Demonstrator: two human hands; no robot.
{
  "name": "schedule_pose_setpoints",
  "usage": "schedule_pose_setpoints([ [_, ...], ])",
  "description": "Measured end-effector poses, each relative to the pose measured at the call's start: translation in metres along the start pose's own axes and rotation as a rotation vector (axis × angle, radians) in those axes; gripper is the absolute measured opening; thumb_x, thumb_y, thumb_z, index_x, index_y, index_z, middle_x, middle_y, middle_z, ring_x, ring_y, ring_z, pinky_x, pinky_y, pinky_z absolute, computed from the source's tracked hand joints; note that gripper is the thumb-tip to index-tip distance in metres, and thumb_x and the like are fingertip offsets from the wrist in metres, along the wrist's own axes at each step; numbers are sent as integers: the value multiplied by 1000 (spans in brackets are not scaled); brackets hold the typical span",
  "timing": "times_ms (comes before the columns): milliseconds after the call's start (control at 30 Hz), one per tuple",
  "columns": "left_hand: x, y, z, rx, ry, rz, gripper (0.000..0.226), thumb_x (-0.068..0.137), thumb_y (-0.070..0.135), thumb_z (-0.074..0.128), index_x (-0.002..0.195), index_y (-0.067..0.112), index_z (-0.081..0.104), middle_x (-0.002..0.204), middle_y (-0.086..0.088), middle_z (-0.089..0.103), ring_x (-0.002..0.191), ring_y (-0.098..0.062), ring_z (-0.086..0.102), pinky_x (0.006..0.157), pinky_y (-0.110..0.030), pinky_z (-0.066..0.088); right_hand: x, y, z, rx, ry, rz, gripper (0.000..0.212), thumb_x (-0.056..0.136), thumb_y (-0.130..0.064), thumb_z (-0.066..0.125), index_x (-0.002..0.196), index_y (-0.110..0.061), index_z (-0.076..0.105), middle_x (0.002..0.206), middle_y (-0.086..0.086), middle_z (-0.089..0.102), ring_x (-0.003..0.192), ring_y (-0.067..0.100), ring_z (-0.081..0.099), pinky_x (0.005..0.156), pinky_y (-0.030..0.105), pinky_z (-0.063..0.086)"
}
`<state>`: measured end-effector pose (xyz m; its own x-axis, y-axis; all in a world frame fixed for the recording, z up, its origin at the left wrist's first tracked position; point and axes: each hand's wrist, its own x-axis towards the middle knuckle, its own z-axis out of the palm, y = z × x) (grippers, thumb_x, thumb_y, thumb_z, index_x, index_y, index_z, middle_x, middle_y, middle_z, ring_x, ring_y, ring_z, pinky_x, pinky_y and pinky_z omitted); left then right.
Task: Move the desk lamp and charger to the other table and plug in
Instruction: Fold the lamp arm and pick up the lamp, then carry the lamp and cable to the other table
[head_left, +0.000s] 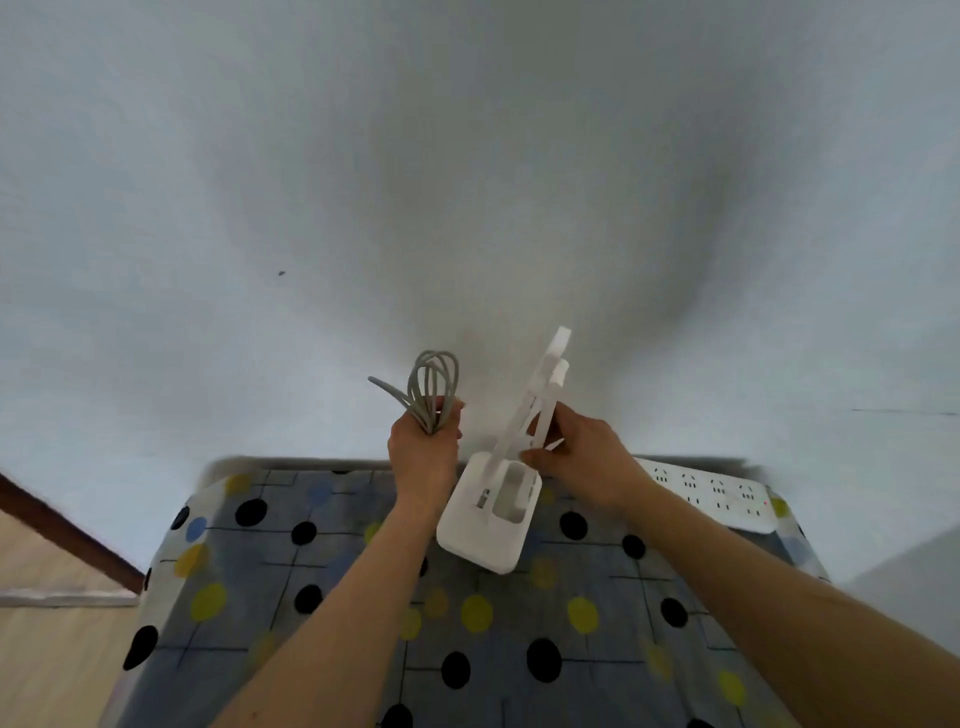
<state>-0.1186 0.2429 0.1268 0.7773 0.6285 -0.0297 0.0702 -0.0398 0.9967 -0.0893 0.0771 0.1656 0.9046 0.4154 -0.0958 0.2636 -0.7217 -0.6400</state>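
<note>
- While both things hang over the spotted tabletop (363, 623), setting them down seems the step in hand; next comes plugging into the power strip (727, 499) at its far right.
- Curled tight, the left hand (423, 447) clamps a coiled grey charger cable (434, 384).
- Likewise the right hand (587, 457) grips the desk lamp (488, 525) by its folded arm, base tilted, not yet set down.

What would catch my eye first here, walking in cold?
The left hand grips a coiled grey cable mid-view, and beside it the right hand holds a tilted white lamp. Both are above a dotted tablecloth, with a white power strip lying at its far right edge.
</note>
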Motion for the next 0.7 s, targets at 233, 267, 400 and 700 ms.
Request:
schedule_pose_setpoints([
  [233,-42,30,64,1,-184,79,20,89,25,62,70,32,62,63,1,62,61,-15,58,70,-36,52,-57,39,-55,28,174,91,35,85,-34,65,115,-20,54,108,-3,67,92,16,64,85,34,52],
  [267,-51,35,75,0,-215,97,20,89,26,62,70,31,62,63,2,62,61,-13,58,69,-35,52,-68,46,-64,31,205,108,33,85,-34,65,112,-19,55,106,-4,66,92,16,63,84,34,52],
  [400,-99,54,121,-24,-324,131,18,89,28,61,72,27,65,63,3,61,61,-12,58,67,-33,51,-123,75,-100,52,325,189,25,85,-39,62,101,-22,53,96,-7,63,87,13,60,78,32,51],
  [700,-273,85,221,-81,-636,187,18,86,28,65,68,33,65,60,8,63,57,-6,60,52,-23,48,-297,143,-167,20,618,433,35,85,-42,61,105,-15,51,96,0,64,84,20,63,78,39,55],
])
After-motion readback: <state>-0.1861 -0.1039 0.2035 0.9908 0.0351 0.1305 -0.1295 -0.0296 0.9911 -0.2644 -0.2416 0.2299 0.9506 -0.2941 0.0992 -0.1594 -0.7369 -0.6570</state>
